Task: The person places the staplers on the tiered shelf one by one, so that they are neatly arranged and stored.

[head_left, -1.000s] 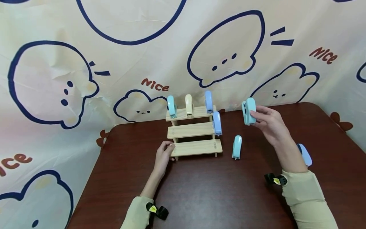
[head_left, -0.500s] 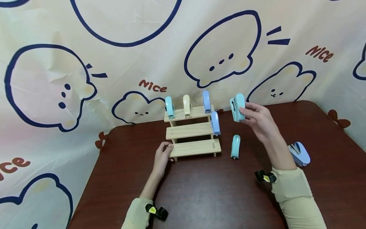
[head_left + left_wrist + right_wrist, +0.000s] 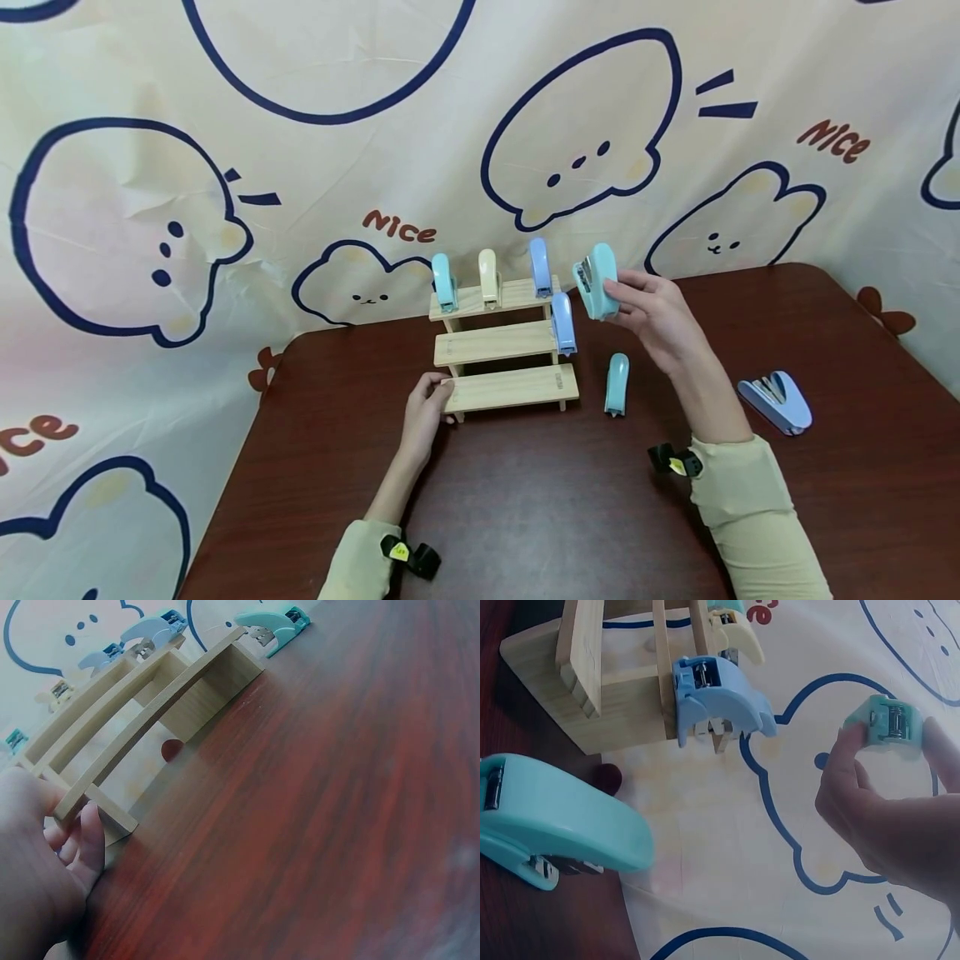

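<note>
My right hand (image 3: 660,321) pinches a teal stapler (image 3: 597,282) between thumb and fingers, held up in the air to the right of a three-step wooden rack (image 3: 510,387). With thumb on top and fingers beneath, my left hand (image 3: 45,855) grips the left end of the rack's lowest step. Along the top step stand a teal stapler (image 3: 444,283), a cream stapler (image 3: 490,277) and a blue stapler (image 3: 540,267). Another blue stapler (image 3: 563,323) sits at the right end of the middle step. The lowest step bears nothing.
On the brown table (image 3: 525,500), a second teal stapler (image 3: 617,385) stands just right of the rack. Farther right lies a blue stapler (image 3: 776,402) on its side. A patterned cloth (image 3: 337,167) hangs behind the table.
My right hand has carried the teal stapler leftward, closer to the rack. The blue stapler lying at the right has come out from behind the right forearm. My left hand keeps its grip.
</note>
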A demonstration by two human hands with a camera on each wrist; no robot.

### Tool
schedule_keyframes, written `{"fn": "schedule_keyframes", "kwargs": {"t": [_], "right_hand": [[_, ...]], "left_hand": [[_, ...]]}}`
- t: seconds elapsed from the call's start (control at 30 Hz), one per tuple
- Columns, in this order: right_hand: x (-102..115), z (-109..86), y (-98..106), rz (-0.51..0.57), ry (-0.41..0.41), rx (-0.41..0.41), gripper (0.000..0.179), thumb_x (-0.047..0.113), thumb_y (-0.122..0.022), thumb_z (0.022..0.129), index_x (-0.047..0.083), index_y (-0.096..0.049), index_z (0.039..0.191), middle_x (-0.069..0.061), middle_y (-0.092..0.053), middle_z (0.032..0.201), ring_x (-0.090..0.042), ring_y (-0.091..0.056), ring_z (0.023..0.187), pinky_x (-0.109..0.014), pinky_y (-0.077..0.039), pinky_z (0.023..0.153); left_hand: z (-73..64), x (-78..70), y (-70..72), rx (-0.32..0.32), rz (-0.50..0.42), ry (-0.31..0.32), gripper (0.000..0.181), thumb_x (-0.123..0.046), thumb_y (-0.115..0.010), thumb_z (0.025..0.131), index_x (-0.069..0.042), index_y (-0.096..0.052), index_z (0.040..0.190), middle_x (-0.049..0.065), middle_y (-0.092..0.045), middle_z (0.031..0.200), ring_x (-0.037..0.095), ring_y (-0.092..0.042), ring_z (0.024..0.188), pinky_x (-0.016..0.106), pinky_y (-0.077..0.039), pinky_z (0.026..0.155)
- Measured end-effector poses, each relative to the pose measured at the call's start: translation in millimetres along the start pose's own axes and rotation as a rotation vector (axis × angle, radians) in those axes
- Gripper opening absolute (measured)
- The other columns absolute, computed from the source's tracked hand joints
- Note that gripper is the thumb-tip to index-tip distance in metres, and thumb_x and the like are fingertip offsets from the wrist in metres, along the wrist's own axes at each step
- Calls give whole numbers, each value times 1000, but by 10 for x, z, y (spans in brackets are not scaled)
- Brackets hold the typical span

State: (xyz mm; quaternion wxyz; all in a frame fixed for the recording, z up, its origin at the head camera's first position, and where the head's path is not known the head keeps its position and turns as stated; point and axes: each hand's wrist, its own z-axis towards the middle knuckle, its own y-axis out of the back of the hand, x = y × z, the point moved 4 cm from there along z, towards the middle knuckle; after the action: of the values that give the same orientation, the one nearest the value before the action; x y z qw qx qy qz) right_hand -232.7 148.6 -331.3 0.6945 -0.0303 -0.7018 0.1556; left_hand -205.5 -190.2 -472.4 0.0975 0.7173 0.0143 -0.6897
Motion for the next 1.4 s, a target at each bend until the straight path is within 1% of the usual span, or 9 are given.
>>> {"fn": "schedule_keyframes", "kwargs": {"t": [0.23,0.43,0.5,0.63,0.7,0.9,1.03,1.2,1.4], "right_hand": [[-14,4,-56,-13,15,-5,60,21,-60,106,-13,-39,151,-13,-49,133,-14,-65,99,-25,-57,87],[-27,44,-164,-29,44,1,50,20,-59,107,-16,-49,140,-9,-65,113,-14,-69,94,-28,-59,85],[-40,56,-213,-83,41,-11,46,19,-56,108,-16,-52,138,-12,-65,114,-14,-69,94,-28,-59,84],[-62,73,-308,-236,50,-48,44,18,-52,109,-13,-54,140,-22,-60,129,-13,-69,98,-26,-60,83],[-69,80,-357,-290,68,-70,42,17,-54,108,-13,-57,137,-26,-61,130,-14,-70,98,-27,-60,82],[-92,96,-558,-398,122,-108,33,12,-62,102,-12,-66,124,-26,-71,115,-19,-71,92,-32,-62,79],[-145,113,-696,-489,165,-149,29,11,-65,98,-11,-70,117,-21,-75,104,-20,-71,86,-28,-61,72],[-219,128,-828,-650,257,-179,25,10,-67,95,-8,-73,111,-16,-77,91,-16,-64,71,-22,-49,61],[-325,129,-952,-731,300,-164,23,8,-66,96,-7,-73,111,-9,-71,74,-12,-52,61,-25,-41,56]], "left_hand": [[10,15,5,1,2,2,23,-17,-61,103,2,-62,116,4,-58,90,13,-57,67,24,-50,55],[7,16,-1,0,-2,1,22,-17,-60,103,2,-62,116,4,-58,90,14,-57,67,24,-50,55],[1,14,-4,2,-6,1,23,-17,-60,103,2,-62,116,4,-58,90,14,-58,67,25,-51,55],[-2,4,-8,3,-14,6,22,-16,-61,103,2,-63,116,3,-58,89,14,-58,65,24,-50,54],[4,0,-4,4,-20,14,21,-15,-60,103,2,-63,116,3,-58,88,13,-57,65,24,-50,54],[36,-6,19,12,-5,38,20,-10,-57,103,5,-62,115,4,-57,87,15,-57,65,27,-51,55],[32,14,22,6,-17,33,20,-11,-58,103,4,-63,115,3,-57,88,14,-57,65,26,-51,54],[22,31,12,-8,-22,11,21,-15,-61,103,2,-63,116,2,-58,89,12,-57,65,24,-50,53],[12,9,5,-16,-20,-10,20,-15,-61,102,2,-63,113,4,-58,89,13,-57,65,24,-50,53]]}}
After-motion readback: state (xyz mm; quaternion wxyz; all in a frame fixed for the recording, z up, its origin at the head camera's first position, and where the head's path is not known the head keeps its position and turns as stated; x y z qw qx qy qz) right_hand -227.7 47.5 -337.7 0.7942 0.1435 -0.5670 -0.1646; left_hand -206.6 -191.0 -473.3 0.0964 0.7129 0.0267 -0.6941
